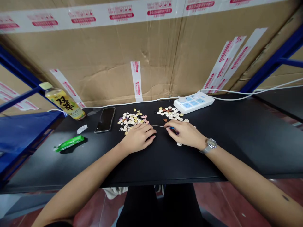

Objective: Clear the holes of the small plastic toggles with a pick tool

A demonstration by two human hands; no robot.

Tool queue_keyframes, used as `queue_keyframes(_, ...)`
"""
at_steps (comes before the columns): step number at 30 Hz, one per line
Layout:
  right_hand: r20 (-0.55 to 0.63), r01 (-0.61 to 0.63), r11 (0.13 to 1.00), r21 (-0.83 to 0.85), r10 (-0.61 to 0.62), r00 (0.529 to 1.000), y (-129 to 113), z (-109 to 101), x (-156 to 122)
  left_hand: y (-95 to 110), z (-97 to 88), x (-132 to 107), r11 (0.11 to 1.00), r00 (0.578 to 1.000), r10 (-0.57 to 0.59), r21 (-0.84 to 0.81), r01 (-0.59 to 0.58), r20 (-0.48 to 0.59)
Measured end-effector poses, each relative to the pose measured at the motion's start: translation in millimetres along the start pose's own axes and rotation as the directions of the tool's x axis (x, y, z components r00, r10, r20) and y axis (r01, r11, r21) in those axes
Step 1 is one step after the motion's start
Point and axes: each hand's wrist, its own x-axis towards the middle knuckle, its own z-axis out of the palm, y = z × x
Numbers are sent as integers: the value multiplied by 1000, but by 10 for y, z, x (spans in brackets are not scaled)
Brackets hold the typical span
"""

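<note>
My right hand (186,133) is closed around a thin metal tool with a blue handle (170,127). The tool's slender tip points left and reaches the fingers of my left hand (139,137). That hand is closed with its fingers bent, at the near right edge of a pile of small oval pieces (132,118). Most are white or cream, with some pink, yellow and dark ones. What its fingertips pinch, if anything, is hidden. Beyond my right hand lies a second group of small oval pieces (169,113), white, yellow and brown. A few lie partly beneath that hand.
A white power strip (194,102) with a cable stands at the back of the black table (151,167). On the left are a phone (105,119), a green packet (69,143), a scrap of wrapper (81,129) and a drink bottle (63,101). Cardboard (106,63) rises behind.
</note>
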Motion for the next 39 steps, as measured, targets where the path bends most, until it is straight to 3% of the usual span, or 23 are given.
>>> queue_keyframes(8,19,40,997,-69,-39,999,-15,-23,-7,-8,62,6,1000,998,-23,-12,24,60)
queue_keyframes(39,9,55,992,-118,-54,999,26,-14,-7,-45,75,5,999,999,-25,-22,25,30)
